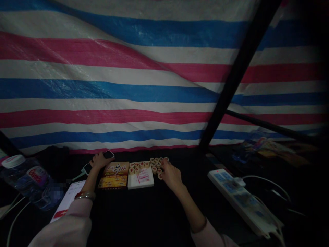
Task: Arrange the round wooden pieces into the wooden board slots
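My left hand (98, 161) lies over a dark phone (109, 155) with a pale rim, fingers bent across its middle. A brown and yellow Chinese chess box lid (113, 183) is just right of that wrist. Beside it sits a white open box tray (141, 184), with several round wooden pieces (137, 169) along its upper part. Right of the tray, more Chinese chess pieces (154, 164) stand in short stacks on the black surface. My right hand (171, 175) closes its fingers at the right edge of these stacks, partly hiding the pieces it touches.
On the left are a large clear bottle (36, 181) with a white cap, a lit phone screen (69, 195) and cables. A white power strip (241, 202) with plugs lies at right. Striped sheeting (115, 92) and a dark slanted pole (231, 82) rise behind.
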Demonstrator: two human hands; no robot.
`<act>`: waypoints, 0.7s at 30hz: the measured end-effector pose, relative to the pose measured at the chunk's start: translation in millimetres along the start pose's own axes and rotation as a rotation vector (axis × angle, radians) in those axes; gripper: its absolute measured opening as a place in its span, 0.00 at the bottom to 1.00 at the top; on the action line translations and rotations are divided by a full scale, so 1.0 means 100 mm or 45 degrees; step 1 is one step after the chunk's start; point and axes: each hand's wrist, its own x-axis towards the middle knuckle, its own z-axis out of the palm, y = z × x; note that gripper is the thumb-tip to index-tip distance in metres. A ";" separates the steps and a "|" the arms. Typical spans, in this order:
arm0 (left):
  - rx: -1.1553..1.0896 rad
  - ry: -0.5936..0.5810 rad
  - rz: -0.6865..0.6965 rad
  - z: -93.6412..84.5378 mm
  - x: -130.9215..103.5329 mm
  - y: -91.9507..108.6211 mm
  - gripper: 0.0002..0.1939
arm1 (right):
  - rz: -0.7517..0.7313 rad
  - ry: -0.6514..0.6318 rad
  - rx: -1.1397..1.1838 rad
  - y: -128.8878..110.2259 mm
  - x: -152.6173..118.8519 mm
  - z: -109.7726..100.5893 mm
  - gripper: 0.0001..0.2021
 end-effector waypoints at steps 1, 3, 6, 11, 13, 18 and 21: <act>-0.014 0.000 -0.034 0.00 0.02 0.00 0.48 | -0.016 -0.027 -0.001 0.02 -0.01 -0.01 0.20; -0.032 -0.005 -0.069 0.00 0.05 -0.01 0.50 | -0.061 -0.088 0.016 0.06 -0.02 -0.03 0.17; -0.042 -0.014 -0.078 -0.01 0.07 -0.02 0.52 | -0.113 -0.157 0.058 0.13 -0.04 -0.05 0.13; -0.045 0.013 -0.097 0.01 0.10 -0.02 0.55 | -0.087 -0.209 0.094 0.15 -0.02 -0.01 0.13; -0.049 0.024 -0.098 0.02 0.12 -0.03 0.55 | -0.069 -0.215 0.102 0.15 0.00 0.02 0.14; -0.043 0.021 -0.076 0.02 0.14 -0.04 0.54 | -0.082 -0.190 0.185 0.16 0.02 0.06 0.12; -0.024 0.022 -0.038 0.02 0.15 -0.05 0.52 | -0.068 -0.149 0.253 0.17 0.04 0.06 0.10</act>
